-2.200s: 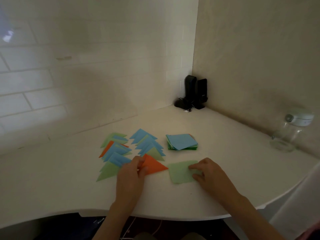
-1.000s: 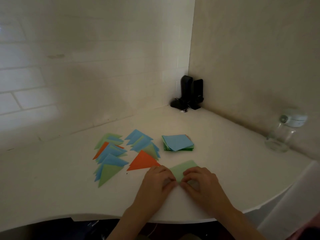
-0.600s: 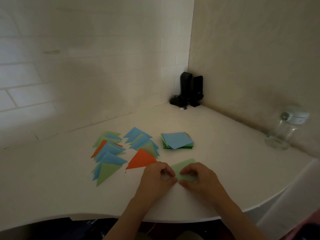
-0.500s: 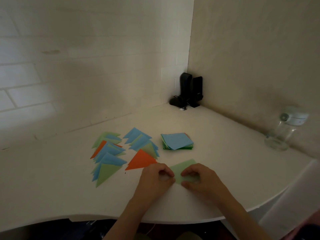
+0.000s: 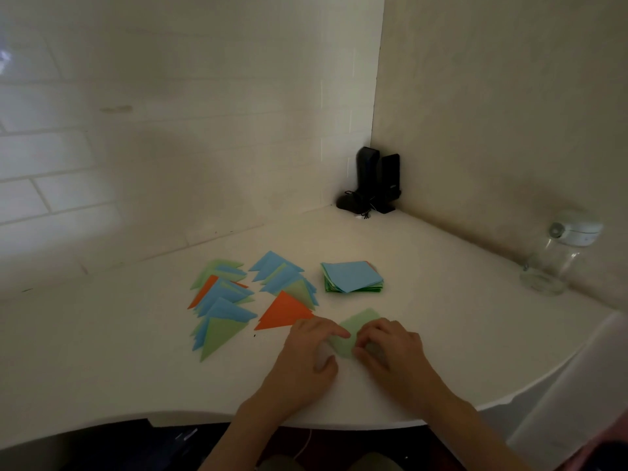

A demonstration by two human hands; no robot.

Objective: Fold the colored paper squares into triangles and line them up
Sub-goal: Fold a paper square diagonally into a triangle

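Observation:
A light green paper square [image 5: 356, 329] lies on the white table near the front edge, partly folded and half hidden under both hands. My left hand [image 5: 311, 355] pinches its left side with curled fingers. My right hand [image 5: 390, 348] pinches its right side the same way. Just left of the hands lies an orange triangle [image 5: 283, 312]. Behind it sit two overlapping rows of folded triangles, blue, green and orange: one row [image 5: 221, 305] at the left and one [image 5: 283, 275] beside it. A stack of unfolded squares [image 5: 351, 277] with a blue sheet on top stands behind the hands.
Black speakers [image 5: 375, 180] with a cable stand in the far corner where the two walls meet. A clear glass jar [image 5: 557, 256] with a white lid stands at the right by the wall. The table's curved front edge [image 5: 339, 424] runs just under my wrists.
My left hand left the orange triangle and joined my right hand on the green square. Both hands now pinch the square, which is more covered than before.

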